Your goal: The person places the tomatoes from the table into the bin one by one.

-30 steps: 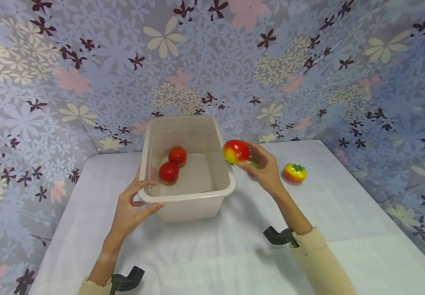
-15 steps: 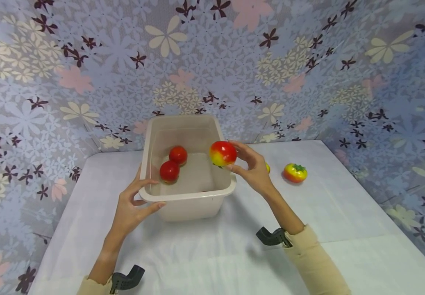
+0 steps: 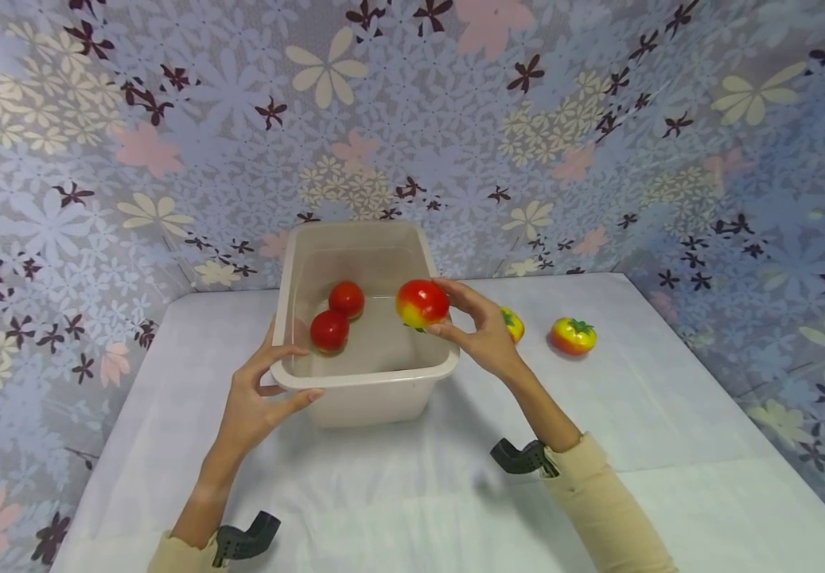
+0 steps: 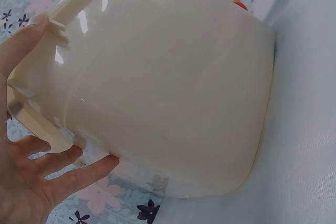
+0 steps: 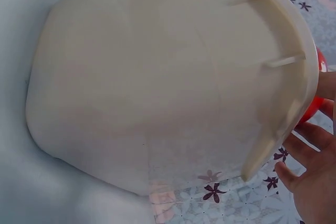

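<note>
Presently we are pinching the red-and-yellow fruit in our right grip, the nearer one, holding it over the right side of the bin, while our left grip is clasping the bin's near-left corner.

A glossy, round fruit, bright red on top and fading to yellow at its lower left, with a little green leaf showing underneath, is pinched in the right fingers, just left of their tips, over the opening of a bin. The bin is deep, off-white and rectangular, with rounded corners and a turned-out rim. It stands open side up, its near left corner between the left fingers and thumb.
</note>
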The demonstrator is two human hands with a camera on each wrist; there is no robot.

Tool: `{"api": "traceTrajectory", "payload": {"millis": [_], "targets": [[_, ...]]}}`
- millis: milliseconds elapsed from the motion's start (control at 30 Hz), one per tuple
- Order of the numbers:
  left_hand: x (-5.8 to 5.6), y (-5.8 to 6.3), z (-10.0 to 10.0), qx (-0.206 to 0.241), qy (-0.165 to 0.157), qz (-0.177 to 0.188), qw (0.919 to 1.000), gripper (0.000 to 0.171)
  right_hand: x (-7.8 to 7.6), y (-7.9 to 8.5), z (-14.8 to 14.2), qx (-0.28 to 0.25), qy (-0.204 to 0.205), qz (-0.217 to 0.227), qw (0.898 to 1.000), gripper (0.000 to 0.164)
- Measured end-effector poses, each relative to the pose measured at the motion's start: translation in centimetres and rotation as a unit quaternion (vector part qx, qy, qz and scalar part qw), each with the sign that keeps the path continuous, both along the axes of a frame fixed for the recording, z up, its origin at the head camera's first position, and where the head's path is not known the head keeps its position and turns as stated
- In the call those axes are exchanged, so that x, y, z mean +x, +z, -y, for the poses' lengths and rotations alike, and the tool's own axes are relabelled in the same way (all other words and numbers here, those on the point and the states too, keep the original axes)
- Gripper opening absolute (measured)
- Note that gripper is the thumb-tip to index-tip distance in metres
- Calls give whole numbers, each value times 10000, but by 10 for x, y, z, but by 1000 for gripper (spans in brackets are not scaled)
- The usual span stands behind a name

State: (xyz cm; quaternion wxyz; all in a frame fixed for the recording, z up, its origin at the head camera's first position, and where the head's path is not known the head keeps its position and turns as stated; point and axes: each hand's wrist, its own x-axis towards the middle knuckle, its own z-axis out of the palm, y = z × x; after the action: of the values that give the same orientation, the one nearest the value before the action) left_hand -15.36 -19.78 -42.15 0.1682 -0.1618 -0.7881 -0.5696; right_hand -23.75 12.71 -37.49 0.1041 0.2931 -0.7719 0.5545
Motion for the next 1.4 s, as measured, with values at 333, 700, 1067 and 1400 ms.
{"api": "traceTrajectory", "payload": {"millis": [333,700,1067,1400], "targets": [[0,1,0,-32,46,-11,10000,50,0,-4,3,-2,50,85,10000,60],[1,1,0,22,32,-18,10000,51,15,14,7,-156,101,113,9998,51],[0,2,1,42,-28,10,10000,52,10,17,0,-121,-116,287,9994,52],[-1,2,1,16,-57,-25,10000,51,0,8,-11,-503,-237,-186,9983,51]]}}
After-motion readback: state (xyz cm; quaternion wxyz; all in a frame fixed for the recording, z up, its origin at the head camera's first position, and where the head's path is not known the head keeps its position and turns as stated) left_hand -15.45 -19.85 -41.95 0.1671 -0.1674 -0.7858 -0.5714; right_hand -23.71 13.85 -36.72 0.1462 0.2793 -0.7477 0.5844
